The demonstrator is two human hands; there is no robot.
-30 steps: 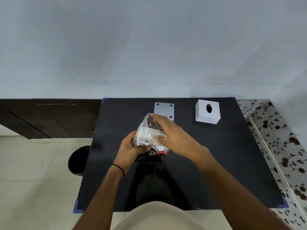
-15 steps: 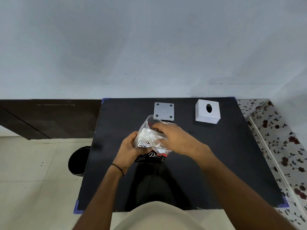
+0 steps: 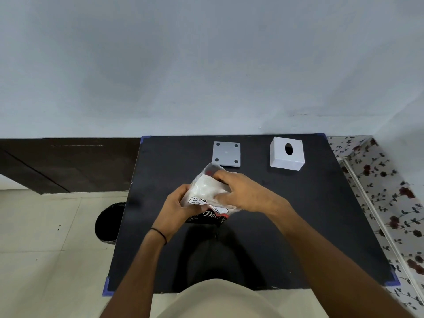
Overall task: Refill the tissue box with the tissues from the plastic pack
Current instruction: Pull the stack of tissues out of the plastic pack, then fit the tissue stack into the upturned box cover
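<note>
Left grip (image 3: pixel 176 206): closed around the lower left side of the plastic pack (image 3: pixel 207 195), as a second ago.
Right grip (image 3: pixel 241 193): clasping the tissues (image 3: pixel 204 188) at the pack's open top, drawn lower and nearer than before.
Pack: raised over the middle of the black worktop (image 3: pixel 298 226), tilted slightly more.
Base plate (image 3: pixel 226 153): flat, just beyond, unmoved.
Tissue box (image 3: pixel 287 153): far right, well apart.

pack print (image 3: pixel 197 201) unreadable, right fingers (image 3: pixel 220 175) inside plastic pack (image 3: pixel 206 187)
</note>
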